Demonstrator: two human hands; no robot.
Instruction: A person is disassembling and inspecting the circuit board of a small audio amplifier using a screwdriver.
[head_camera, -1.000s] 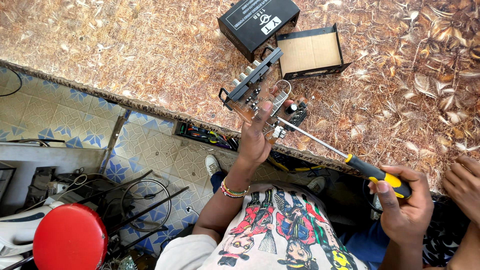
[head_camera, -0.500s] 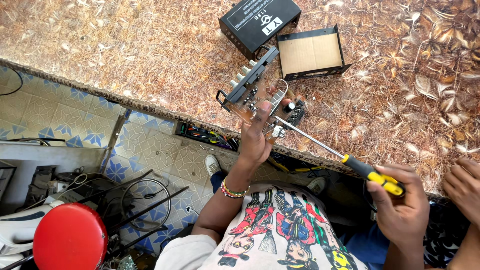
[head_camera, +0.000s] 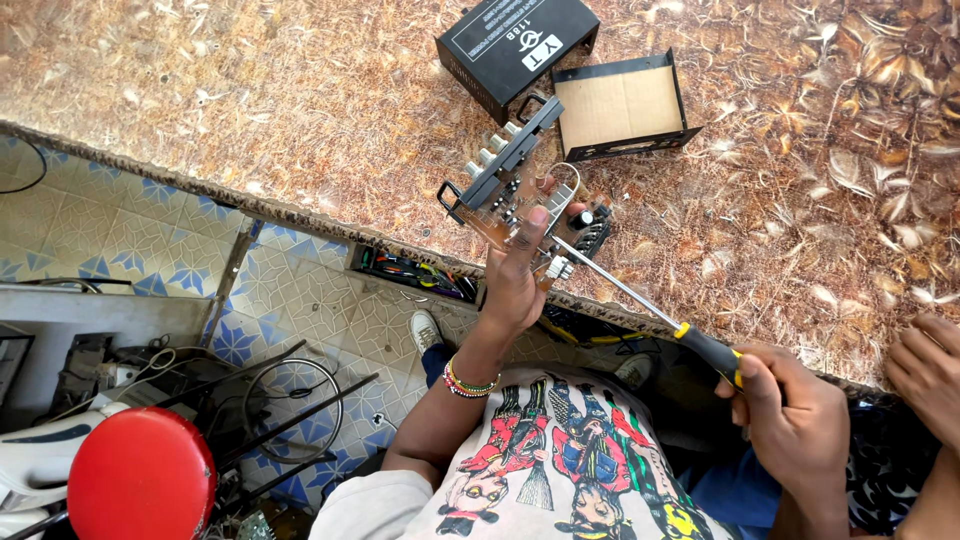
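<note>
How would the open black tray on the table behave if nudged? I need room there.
The tray looks like thin, empty sheet metal, so probably light. Lying flat on the smooth table, it would likely slide, not tip. Its open walls might flex.

Left hand (head_camera: 515, 275): raised from the lap, forearm bare, beaded bracelet at the wrist, fingers stretched up and forward, thumb spread, gripping. Right hand (head_camera: 795, 415): lower and farther right, back of the hand toward the camera, fingers curled into a closed fist grip, wrist bent slightly inward. Both arms bent at the elbow, hands well apart.
</note>
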